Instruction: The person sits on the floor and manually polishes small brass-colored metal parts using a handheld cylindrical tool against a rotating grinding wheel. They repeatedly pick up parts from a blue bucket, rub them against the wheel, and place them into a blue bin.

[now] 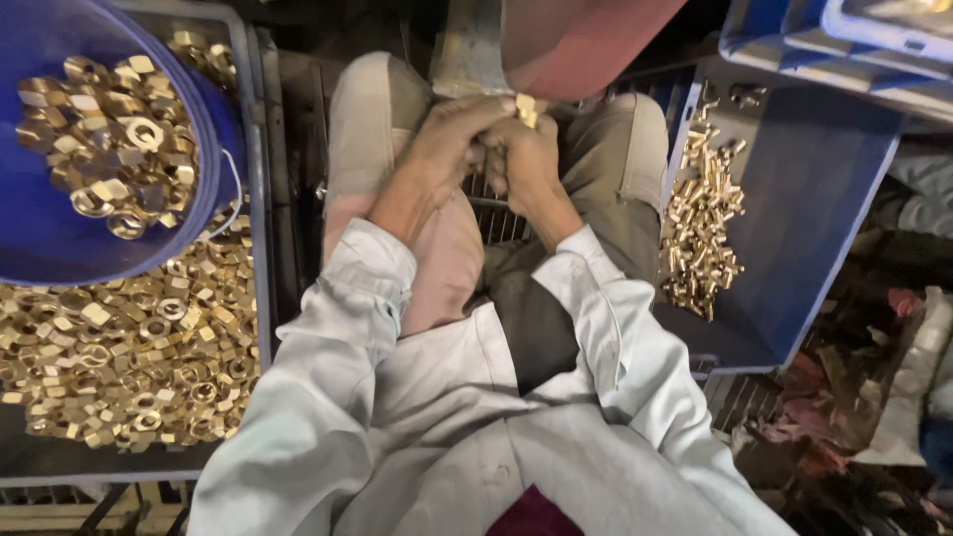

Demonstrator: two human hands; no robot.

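At far left a blue bowl (60, 238) sits tilted over a grey tray (260, 199), with a heap of brass hex nuts (109, 139) inside it. Below the bowl the tray carries a much wider spread of loose nuts (129, 347), bright gold, some flat and some on edge. Dark slatted flooring (496, 223) shows between the person's knees.

In the middle the person sits with pale trousers and a light shirt. The left hand (447, 149) and the right hand (526, 159) are pressed together just above the lap, fingers curled inward. A small brass piece (526, 107) shows at the top of the right hand, pinched by the fingers; it is gold, blocky and shiny, and its exact shape cannot be told. Whether the left hand grips anything is hidden by its curled fingers. Just above the hands stands a metal part (467, 50) with a reddish surface (586, 40) beside it.

To the right a blue crate (824, 189) holds a pile of small brass fittings (700, 228), slim and cylindrical. More blue crates (854, 50) stack at top right, and rags and clutter (874, 397) lie at the lower right.
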